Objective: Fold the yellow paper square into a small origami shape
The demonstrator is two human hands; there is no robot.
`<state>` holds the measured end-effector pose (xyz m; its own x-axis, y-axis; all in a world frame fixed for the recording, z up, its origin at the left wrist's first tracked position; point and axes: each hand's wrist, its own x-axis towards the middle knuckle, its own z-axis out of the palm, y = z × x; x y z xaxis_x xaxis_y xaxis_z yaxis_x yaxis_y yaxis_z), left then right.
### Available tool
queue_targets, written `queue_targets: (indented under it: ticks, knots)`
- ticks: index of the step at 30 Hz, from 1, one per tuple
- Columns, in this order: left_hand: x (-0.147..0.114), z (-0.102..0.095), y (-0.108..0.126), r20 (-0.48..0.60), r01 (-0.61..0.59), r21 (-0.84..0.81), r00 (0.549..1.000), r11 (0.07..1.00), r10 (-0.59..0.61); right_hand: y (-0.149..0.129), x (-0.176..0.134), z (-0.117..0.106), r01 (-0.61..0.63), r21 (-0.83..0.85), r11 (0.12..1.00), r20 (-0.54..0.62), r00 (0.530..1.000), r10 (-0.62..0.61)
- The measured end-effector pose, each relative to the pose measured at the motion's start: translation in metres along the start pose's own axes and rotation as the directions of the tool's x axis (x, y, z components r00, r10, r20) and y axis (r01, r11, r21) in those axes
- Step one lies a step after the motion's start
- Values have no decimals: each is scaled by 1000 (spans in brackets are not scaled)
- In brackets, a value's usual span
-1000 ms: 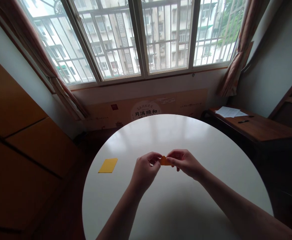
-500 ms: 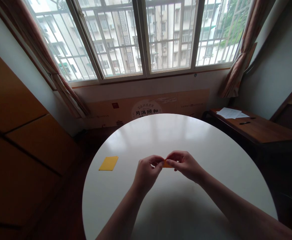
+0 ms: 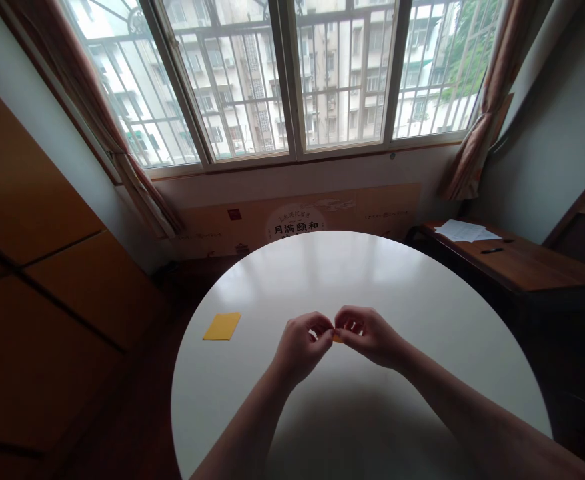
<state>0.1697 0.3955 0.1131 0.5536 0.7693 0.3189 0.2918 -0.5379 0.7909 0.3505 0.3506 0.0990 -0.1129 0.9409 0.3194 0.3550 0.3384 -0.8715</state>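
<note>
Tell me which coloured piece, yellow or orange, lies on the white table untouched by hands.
The yellow four-sided piece, on the white table left of the left hand. The orange piece, mostly hidden, is held between that hand and the right hand.

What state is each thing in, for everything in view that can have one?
Left hand: fingers curled, pinching the orange piece.
Right hand: fingers curled, pinching the orange piece.
Orange piece: mostly hidden between the fingers; its shape cannot be told.
Yellow paper: lying flat on the white table.
White sheets: lying flat, overlapping, on the brown side table.
Left curtain: drawn aside, gathered.
Right curtain: drawn aside, gathered.
</note>
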Motion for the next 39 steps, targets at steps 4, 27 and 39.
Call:
queue_targets:
  ticks: [4, 27, 39]
  knots:
    - [-2, 2, -2, 3, -47, 56, 999, 997, 47, 1, 0, 2, -4, 32, 999, 20, 1000, 4]
    - [2, -22, -7, 119, 40, -119, 993, 992, -25, -10, 2, -27, -62, 281, 958, -78, 993, 88]
    - [3, -2, -2, -35, 193, -411, 973, 891, -228, -4, 2, 3, -164, 451, 877, -32, 979, 200]
